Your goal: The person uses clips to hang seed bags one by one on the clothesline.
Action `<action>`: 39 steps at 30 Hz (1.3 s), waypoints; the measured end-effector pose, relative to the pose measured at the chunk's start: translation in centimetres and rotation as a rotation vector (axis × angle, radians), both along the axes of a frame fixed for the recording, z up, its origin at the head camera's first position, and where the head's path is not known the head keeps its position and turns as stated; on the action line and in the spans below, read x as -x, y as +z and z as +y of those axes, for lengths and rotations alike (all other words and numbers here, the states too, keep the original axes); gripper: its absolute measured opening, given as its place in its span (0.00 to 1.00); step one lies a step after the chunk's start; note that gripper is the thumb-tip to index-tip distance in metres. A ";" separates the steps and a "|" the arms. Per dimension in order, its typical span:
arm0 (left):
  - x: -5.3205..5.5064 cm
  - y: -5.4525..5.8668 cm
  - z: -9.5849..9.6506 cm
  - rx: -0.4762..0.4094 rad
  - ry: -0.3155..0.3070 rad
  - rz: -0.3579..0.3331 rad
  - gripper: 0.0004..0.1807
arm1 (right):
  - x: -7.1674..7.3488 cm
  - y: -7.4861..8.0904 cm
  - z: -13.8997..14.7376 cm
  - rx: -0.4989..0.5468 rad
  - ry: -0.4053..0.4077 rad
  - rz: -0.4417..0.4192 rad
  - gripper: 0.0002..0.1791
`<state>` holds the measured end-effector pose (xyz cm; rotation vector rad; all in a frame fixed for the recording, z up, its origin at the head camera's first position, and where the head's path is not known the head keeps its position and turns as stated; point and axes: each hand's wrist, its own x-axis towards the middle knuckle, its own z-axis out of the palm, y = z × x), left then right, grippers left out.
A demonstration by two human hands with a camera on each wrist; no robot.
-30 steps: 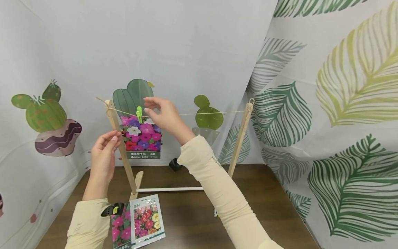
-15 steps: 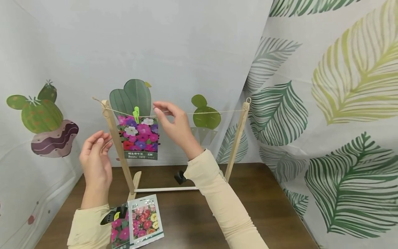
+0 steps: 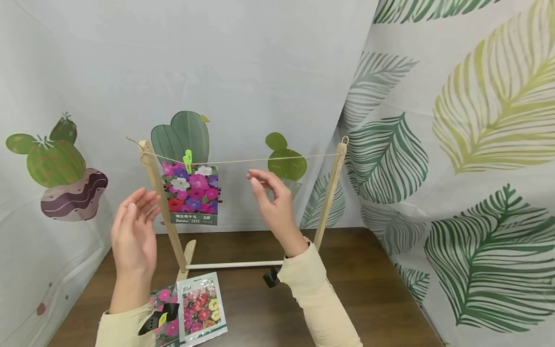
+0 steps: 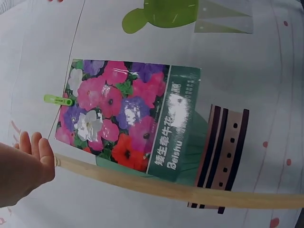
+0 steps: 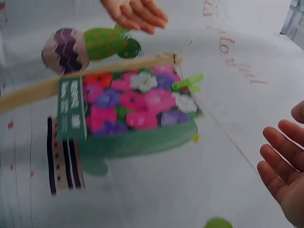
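Note:
A flower seed packet (image 3: 193, 193) with pink, purple, red and white blooms hangs from a string (image 3: 247, 160), held by one green clothespin (image 3: 187, 161). My left hand (image 3: 135, 231) is just left of the rack's left post, its fingers loosely bent and holding nothing. To the right of the packet and below the string is my right hand (image 3: 277, 205), also holding nothing. The left wrist view shows the packet (image 4: 114, 118) close up, with the clothespin (image 4: 58, 99) on its top edge. In the right wrist view, my right fingers (image 5: 275, 164) stand apart from the packet.
The wooden rack has a left post (image 3: 162, 207), a right post (image 3: 330, 197) and a white crossbar (image 3: 234, 265). Two more flower packets lie overlapping on the brown table (image 3: 368, 299); the upper one (image 3: 202, 308) has a silver border. A printed curtain (image 3: 260, 72) hangs behind.
My right hand has moved off the clothespin area, rightward and down. The left hand has drawn back a little from the packet's left edge. The packet stays hanging on the string.

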<state>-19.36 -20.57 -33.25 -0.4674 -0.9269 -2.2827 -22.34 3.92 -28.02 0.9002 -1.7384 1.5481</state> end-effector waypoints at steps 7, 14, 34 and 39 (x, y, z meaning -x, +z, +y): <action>-1.4 -1.7 -0.7 0.109 0.012 -0.055 0.18 | -0.4 -2.8 4.2 -0.060 -0.093 -0.032 0.13; -2.3 -3.6 -1.4 0.101 -0.031 -0.100 0.17 | -1.3 -4.3 6.3 -0.057 -0.165 -0.073 0.13; -2.9 -10.3 -1.3 0.498 0.018 -0.672 0.19 | -2.4 -14.8 11.3 -0.019 -0.362 -0.363 0.14; -2.6 -12.0 -1.0 0.471 0.033 -0.823 0.25 | -2.3 -17.4 11.8 -0.021 -0.415 -0.415 0.14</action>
